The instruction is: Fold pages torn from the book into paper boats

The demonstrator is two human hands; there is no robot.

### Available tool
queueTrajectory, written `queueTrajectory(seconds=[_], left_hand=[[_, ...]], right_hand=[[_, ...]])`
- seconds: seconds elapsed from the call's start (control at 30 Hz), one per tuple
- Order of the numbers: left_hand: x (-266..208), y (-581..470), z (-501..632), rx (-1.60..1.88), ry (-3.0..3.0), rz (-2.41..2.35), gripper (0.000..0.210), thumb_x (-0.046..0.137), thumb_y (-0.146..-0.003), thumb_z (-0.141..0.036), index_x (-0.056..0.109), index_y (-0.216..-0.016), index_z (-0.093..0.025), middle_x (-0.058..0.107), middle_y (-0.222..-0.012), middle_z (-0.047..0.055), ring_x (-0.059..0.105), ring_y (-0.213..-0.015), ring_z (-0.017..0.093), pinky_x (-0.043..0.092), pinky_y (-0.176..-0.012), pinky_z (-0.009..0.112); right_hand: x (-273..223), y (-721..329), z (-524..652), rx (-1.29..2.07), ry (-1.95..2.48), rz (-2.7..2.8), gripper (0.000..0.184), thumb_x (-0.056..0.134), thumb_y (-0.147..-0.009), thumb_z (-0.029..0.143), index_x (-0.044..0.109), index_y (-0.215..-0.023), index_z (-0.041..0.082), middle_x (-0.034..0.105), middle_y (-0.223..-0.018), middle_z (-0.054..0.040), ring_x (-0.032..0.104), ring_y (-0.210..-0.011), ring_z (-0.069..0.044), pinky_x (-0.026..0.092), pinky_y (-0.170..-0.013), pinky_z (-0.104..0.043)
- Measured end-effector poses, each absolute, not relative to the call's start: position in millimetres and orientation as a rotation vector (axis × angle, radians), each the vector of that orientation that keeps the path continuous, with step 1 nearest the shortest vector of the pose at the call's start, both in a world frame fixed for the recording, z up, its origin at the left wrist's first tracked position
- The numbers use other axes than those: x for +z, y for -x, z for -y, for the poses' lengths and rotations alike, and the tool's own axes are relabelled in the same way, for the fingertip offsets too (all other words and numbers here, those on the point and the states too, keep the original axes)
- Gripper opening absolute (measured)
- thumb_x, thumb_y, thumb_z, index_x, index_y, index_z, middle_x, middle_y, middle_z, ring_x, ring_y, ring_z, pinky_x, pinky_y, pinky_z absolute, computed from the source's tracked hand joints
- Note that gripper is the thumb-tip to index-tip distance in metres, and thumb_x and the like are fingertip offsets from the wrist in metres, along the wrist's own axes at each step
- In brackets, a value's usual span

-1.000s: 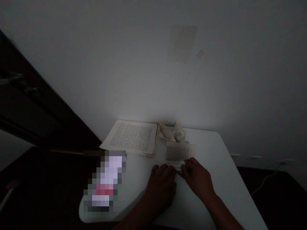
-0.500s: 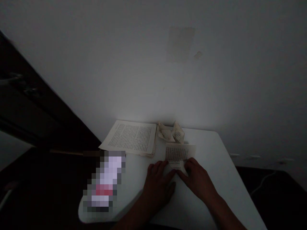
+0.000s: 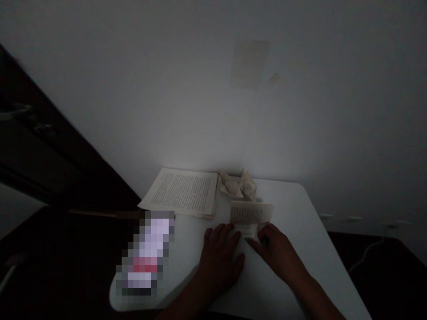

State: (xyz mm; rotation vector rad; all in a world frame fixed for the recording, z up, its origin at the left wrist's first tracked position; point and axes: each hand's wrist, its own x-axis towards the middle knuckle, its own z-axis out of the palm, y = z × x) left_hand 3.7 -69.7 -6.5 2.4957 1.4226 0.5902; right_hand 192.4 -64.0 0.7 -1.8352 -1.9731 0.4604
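A printed sheet of paper point(image 3: 250, 212) lies on the white table in front of me, its near part folded over. My left hand point(image 3: 220, 249) rests flat, fingers spread, with the fingertips at the sheet's lower left edge. At the lower right corner, my right hand point(image 3: 274, 245) is closed, thumb and curled fingers pinching the folded edge. Just behind the sheet stands a folded paper shape point(image 3: 237, 186) with raised points, made from similar printed paper. Part of the sheet's near edge is hidden by my fingers.
A stack of printed pages point(image 3: 183, 191) lies at the back left of the table point(image 3: 287, 195), against the wall. A pixelated phone-like object point(image 3: 150, 244) is at the left edge. A dark door point(image 3: 60, 146) stands on the left; a cable point(image 3: 365, 254) hangs at right.
My left index finger and thumb have drawn away from the sheet's middle near edge. My right fingers have curled in more at the right corner. The other objects stay put.
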Motion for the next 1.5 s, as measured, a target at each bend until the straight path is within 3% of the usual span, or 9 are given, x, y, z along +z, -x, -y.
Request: queueTrajectory(seconds=[0.47,1.0,1.37,1.5], left_hand=[[-8,-2,68,0.598,-2.514,-1.414,0.044,0.053,-0.08,-0.041,0.05,-0.122,-0.027,0.048,-0.13,0.007,0.039,-0.118,0.03,0.024,-0.098,0.053],[-7,-1,68,0.64,-2.521,-1.406,0.044,0.054,-0.079,-0.039,0.051,-0.121,-0.026,0.049,-0.129,0.007,0.04,-0.117,0.03,0.025,-0.097,0.052],[-4,-2,68,0.648,-2.527,-1.398,0.043,0.055,-0.079,-0.039,0.053,-0.119,-0.025,0.051,-0.127,0.008,0.041,-0.117,0.031,0.026,-0.097,0.052],[-4,-2,67,0.607,-2.51,-1.393,0.044,0.055,-0.078,-0.039,0.052,-0.12,-0.026,0.049,-0.129,0.007,0.04,-0.117,0.03,0.026,-0.097,0.051]], right_hand=[[0,-197,67,0.43,1.823,1.99,0.024,0.06,-0.077,0.039,0.052,-0.065,0.02,0.057,-0.074,-0.0038,0.057,-0.066,-0.017,0.044,-0.059,-0.027],[3,-214,79,0.631,1.874,1.938,0.015,0.06,-0.074,0.035,0.058,-0.07,0.02,0.06,-0.079,-0.0026,0.059,-0.071,-0.018,0.045,-0.068,-0.03],[9,-227,84,0.714,1.815,1.91,0.009,0.063,-0.067,0.028,0.059,-0.066,0.021,0.063,-0.072,-0.0011,0.059,-0.062,-0.017,0.044,-0.059,-0.028],[9,-239,79,0.838,1.794,1.845,0.011,0.063,-0.069,0.031,0.062,-0.069,0.02,0.066,-0.074,-0.0012,0.061,-0.066,-0.017,0.046,-0.064,-0.028]])
